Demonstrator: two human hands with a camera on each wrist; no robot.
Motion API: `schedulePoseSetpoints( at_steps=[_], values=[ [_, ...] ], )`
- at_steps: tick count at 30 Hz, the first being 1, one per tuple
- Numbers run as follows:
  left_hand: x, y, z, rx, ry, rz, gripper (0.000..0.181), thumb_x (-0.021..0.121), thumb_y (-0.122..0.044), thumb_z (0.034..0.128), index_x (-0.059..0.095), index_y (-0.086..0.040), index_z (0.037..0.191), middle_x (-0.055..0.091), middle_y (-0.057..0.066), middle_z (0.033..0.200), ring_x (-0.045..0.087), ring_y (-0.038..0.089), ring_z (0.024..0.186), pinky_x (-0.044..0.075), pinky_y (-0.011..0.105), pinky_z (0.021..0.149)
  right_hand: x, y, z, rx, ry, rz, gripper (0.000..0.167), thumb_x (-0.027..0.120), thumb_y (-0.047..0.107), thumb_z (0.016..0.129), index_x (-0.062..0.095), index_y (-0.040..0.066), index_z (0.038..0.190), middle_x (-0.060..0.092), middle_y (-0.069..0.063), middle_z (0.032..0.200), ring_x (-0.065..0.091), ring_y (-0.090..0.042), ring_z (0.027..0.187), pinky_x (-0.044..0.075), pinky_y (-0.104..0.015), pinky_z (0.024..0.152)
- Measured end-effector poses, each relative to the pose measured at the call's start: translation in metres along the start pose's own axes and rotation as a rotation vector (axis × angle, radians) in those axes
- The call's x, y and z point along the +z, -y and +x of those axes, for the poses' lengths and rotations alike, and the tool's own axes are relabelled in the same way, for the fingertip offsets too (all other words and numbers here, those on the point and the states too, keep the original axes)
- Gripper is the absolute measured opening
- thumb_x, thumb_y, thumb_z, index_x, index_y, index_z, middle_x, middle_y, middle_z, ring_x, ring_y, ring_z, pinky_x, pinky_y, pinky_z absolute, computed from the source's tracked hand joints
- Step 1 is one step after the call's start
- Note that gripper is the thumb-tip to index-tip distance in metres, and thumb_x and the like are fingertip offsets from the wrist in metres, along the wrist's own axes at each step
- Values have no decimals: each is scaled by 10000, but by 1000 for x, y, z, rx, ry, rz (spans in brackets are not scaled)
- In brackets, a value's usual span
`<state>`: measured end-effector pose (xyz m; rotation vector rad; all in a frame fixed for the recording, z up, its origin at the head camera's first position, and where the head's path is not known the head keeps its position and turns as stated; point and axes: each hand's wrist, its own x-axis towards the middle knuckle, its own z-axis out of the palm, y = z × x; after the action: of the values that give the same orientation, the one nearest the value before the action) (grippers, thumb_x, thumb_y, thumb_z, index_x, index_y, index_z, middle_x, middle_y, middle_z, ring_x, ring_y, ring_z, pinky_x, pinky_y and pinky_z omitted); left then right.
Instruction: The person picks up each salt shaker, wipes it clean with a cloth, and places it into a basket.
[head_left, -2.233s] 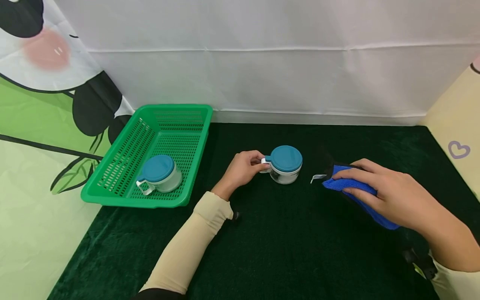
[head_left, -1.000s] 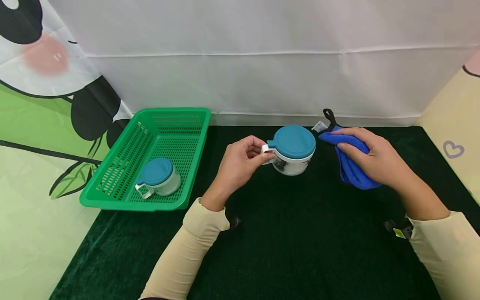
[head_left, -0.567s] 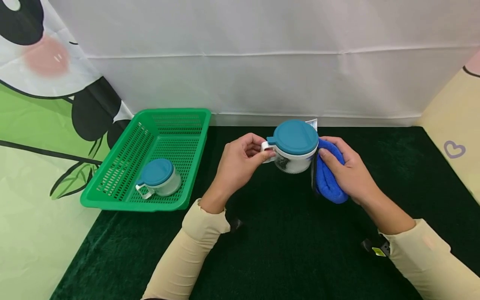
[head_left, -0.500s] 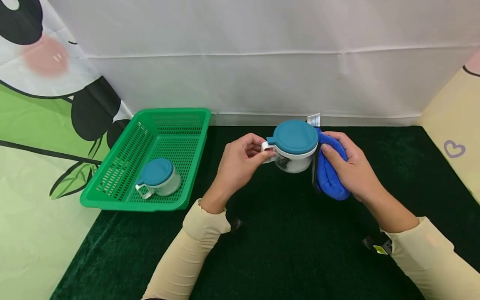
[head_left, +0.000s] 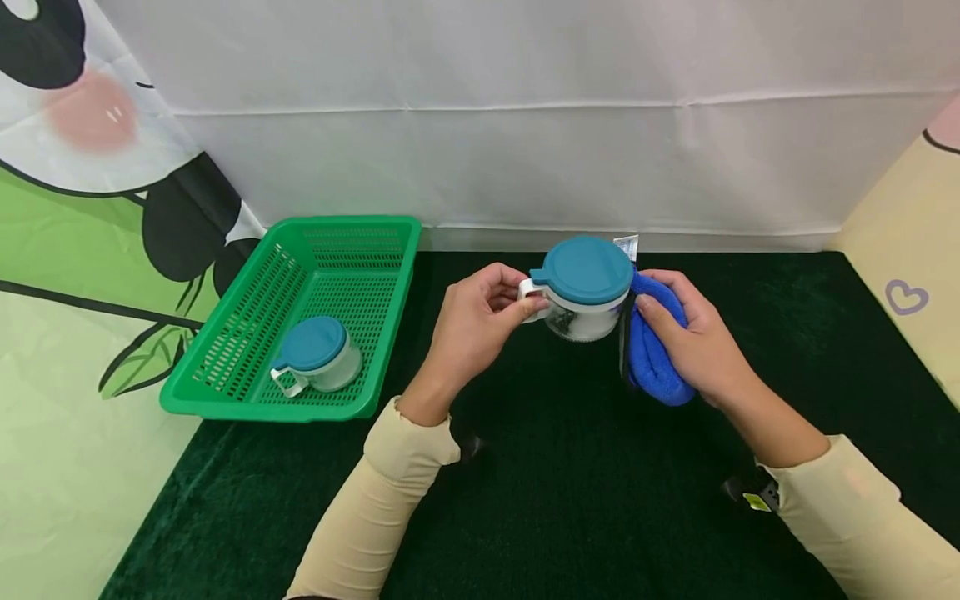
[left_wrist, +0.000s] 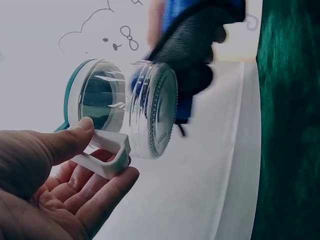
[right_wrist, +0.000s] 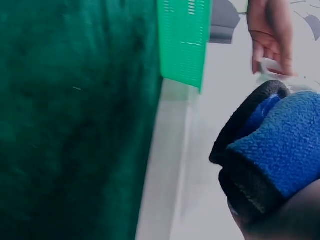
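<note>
A clear glass jar with a blue lid (head_left: 587,270) is held by its white handle in the left hand (head_left: 472,327), thumb and fingers pinching the handle. In the left wrist view the jar (left_wrist: 120,107) lies across the picture, its ribbed base to the right. The right hand (head_left: 701,340) grips a folded blue cloth (head_left: 654,354) with dark edging against the jar's right side. A white label (head_left: 627,246) sticks up from the cloth. In the right wrist view the cloth (right_wrist: 285,140) covers most of the jar.
A green perforated basket (head_left: 408,275) stands at the left, with a second blue-lidded jar (head_left: 318,354) inside it. Dark green fabric (head_left: 570,492) covers the table. A white sheet (head_left: 525,125) hangs behind, with printed sheets at both sides.
Since the earliest frame the left hand has raised the jar, and the right hand has brought the cloth leftward against it. Over the last half second both have shifted only slightly.
</note>
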<state>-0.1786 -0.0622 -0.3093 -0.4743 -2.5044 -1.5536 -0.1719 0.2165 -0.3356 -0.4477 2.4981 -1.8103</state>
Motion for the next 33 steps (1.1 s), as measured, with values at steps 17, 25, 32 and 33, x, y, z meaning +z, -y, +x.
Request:
schedulePoseSetpoints(
  at_steps=[17,25,32,33],
  values=[
    [0,1,1,19,-6,-4,199,779,-202,948,685,-70,1063,740,5,968,687,121,837,593,295,786,-4,6,4,8,-1,-19,449,453,333,1117,416,132,1517,470,-113,1379,513,-276,1182,544,-281,857],
    [3,5,1,27,-1,-2,200,783,-202,944,687,-68,1057,744,2,963,690,111,836,591,272,782,-4,16,4,-135,-131,64,388,469,264,1111,472,183,1491,478,-65,1343,507,-258,1156,509,-292,869],
    [-4,1,1,40,-32,-84,179,774,-170,952,688,-58,1061,730,24,971,692,145,854,596,318,796,9,-6,-2,4,-21,48,432,435,313,1124,399,152,1523,468,-79,1381,508,-235,1198,519,-299,897],
    [-5,1,1,40,-32,-87,177,773,-167,952,687,-56,1060,729,25,970,691,146,853,596,319,798,9,-4,-3,-3,-26,47,428,437,312,1123,404,151,1519,472,-79,1373,512,-236,1191,523,-296,892]
  ],
)
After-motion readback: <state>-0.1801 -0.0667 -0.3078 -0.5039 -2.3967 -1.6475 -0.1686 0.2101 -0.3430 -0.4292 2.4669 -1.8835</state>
